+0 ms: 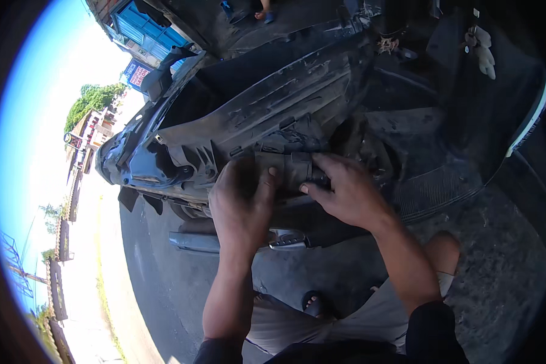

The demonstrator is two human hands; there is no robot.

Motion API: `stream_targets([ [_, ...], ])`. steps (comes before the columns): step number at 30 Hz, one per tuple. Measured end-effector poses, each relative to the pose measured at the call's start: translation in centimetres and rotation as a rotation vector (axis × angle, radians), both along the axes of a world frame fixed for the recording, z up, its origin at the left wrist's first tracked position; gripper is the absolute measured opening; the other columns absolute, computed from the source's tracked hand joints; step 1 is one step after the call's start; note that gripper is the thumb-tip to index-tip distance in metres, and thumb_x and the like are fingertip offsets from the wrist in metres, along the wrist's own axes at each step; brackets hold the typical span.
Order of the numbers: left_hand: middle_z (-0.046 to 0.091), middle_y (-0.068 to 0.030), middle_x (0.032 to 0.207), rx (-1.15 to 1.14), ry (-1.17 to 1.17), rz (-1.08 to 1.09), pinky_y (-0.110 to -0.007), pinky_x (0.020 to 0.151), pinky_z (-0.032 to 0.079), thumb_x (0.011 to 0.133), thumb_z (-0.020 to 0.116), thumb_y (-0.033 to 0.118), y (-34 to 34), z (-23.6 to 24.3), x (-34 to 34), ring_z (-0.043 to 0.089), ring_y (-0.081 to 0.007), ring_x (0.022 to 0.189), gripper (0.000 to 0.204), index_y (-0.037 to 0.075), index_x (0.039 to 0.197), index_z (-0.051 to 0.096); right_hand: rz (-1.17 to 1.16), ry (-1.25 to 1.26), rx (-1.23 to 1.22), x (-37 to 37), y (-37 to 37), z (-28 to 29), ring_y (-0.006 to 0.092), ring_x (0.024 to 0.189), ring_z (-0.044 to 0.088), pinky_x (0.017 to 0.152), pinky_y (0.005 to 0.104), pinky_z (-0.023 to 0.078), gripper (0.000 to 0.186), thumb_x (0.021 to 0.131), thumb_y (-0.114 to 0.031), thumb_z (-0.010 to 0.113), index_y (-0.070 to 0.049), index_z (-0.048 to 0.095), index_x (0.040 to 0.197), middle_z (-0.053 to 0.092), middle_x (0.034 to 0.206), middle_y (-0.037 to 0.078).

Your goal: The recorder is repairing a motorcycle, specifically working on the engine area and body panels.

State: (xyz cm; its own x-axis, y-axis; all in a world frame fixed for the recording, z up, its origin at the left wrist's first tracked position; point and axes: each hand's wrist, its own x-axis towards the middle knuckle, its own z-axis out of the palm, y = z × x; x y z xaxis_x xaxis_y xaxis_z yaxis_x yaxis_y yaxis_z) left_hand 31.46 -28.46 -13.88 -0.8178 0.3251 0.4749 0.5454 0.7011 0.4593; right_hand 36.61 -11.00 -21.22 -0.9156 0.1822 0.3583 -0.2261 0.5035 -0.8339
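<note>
A dark scooter with its upper covers off lies across the view, tail to the left. At its middle, a dusty grey-brown block-like part (289, 168) sits low in the frame, under my hands. My left hand (239, 194) closes on the part's left end, thumb on top and the other fingers mostly hidden. From the right, my right hand (349, 193) grips the other end between thumb and curled fingers. Just beyond the part is a black moulded piece (291, 134). Above it runs the long dark storage tub (273, 97).
A ribbed footboard (434, 191) extends right, and keys (482, 51) hang at the upper right. Below the body is a silver exhaust cover (194, 241). The glossy tail panel (155, 164) is at left. Another person's foot (264, 15) shows at the top.
</note>
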Motion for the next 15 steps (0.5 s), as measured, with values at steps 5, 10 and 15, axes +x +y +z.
stream_targets([
  [5, 0.067, -0.0191, 0.078, 0.085, -0.074, -0.011, -0.037, 0.07, 0.049, 0.089, 0.065, 0.015, 0.7, -0.1, -1.5, 0.066, -0.0316, 0.071, 0.019, -0.004, 0.092, 0.065, -0.001, 0.065, -0.019, -0.1, 0.3, -0.3, 0.0435, 0.096, 0.065, 0.084, 0.0487, 0.051, 0.035, 0.085, -0.021, 0.072, 0.005, 0.063, 0.105, 0.066, 0.1, 0.026],
  [10, 0.064, -0.0064, 0.074, 0.319, -0.268, 0.018, -0.029, 0.066, 0.044, 0.095, 0.059, 0.015, 1.2, -0.2, -1.7, 0.054, -0.01, 0.071, 0.023, -0.007, 0.09, 0.065, 0.032, 0.092, 0.018, -0.2, 0.5, -0.3, 0.0424, 0.09, 0.067, 0.08, 0.049, 0.051, 0.028, 0.085, -0.02, 0.073, 0.003, 0.061, 0.097, 0.067, 0.094, 0.024],
  [15, 0.064, -0.0033, 0.083, 0.432, -0.414, 0.055, -0.027, 0.068, 0.044, 0.094, 0.061, 0.018, 1.4, 0.2, -2.1, 0.056, -0.0103, 0.073, 0.024, -0.005, 0.099, 0.068, 0.045, 0.084, 0.05, -0.3, 0.5, -0.3, 0.0411, 0.091, 0.067, 0.081, 0.0487, 0.052, 0.027, 0.085, -0.019, 0.073, 0.003, 0.062, 0.097, 0.068, 0.094, 0.023],
])
